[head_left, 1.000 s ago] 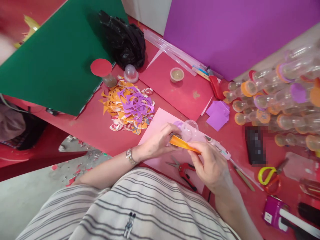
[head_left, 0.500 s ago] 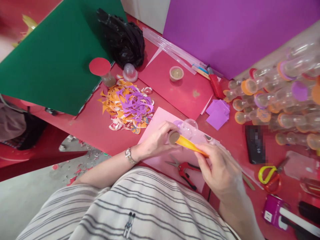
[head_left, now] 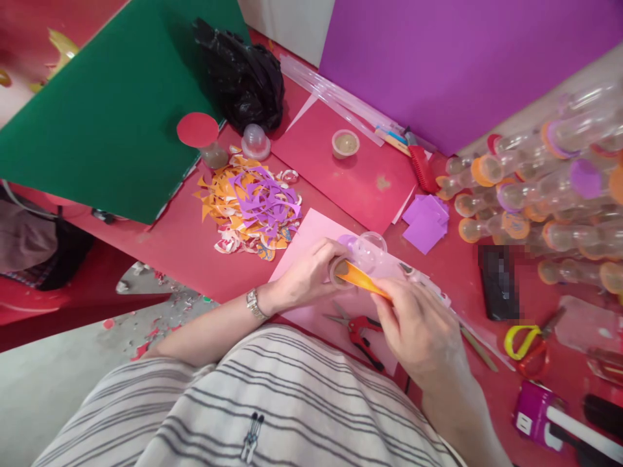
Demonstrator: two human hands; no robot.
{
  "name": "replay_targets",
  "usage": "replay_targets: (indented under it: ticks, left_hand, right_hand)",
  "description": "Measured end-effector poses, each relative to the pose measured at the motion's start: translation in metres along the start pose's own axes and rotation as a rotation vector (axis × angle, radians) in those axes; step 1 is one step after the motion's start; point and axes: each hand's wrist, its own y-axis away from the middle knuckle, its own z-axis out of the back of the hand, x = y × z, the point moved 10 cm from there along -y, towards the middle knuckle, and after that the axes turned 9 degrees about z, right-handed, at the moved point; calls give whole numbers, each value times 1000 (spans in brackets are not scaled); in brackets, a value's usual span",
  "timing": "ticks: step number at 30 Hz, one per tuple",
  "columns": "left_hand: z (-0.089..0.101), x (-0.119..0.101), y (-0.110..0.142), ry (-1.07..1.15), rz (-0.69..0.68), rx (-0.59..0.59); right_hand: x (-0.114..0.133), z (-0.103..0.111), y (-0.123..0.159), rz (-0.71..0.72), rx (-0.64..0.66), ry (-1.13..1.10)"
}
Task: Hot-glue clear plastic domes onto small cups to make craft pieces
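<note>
My left hand (head_left: 313,272) is closed around a small clear plastic cup (head_left: 333,275), tilted so that its mouth faces right. My right hand (head_left: 418,324) pinches a flat orange strip (head_left: 361,279), its far end inside the cup's mouth. Something brown shows at that end; whether it lies on the strip or in the cup I cannot tell. Just beyond the hands, clear plastic domed pieces (head_left: 372,250) rest on pink paper (head_left: 311,237). Red-handled snips (head_left: 363,337) lie below the hands.
Another small cup (head_left: 345,144) with brown contents stands on red card. Orange and purple paper scraps (head_left: 263,201) pile up at left. Purple paper squares (head_left: 426,222), many stacked clear plastic pieces (head_left: 559,188), a black device (head_left: 499,285) and scissors (head_left: 528,344) are at right.
My right hand has moved left and slightly up, taking the orange strip further into the cup. My left hand stays nearly in place around the cup.
</note>
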Motion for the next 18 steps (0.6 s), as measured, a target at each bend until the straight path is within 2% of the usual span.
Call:
replay_targets:
  ticks: [4, 8, 13, 18]
  left_hand:
    - [0, 5, 0, -32, 33, -7]
    - [-1, 4, 2, -71, 6, -19]
    - [-2, 0, 5, -92, -51, -34]
    - [-5, -3, 5, -144, -62, -24]
  right_hand:
    - [-3, 4, 4, -20, -34, 17]
    - [-3, -3, 7, -29, -1, -9]
    - [-3, -12, 9, -58, -17, 8]
    - [-7, -22, 13, -109, -59, -71]
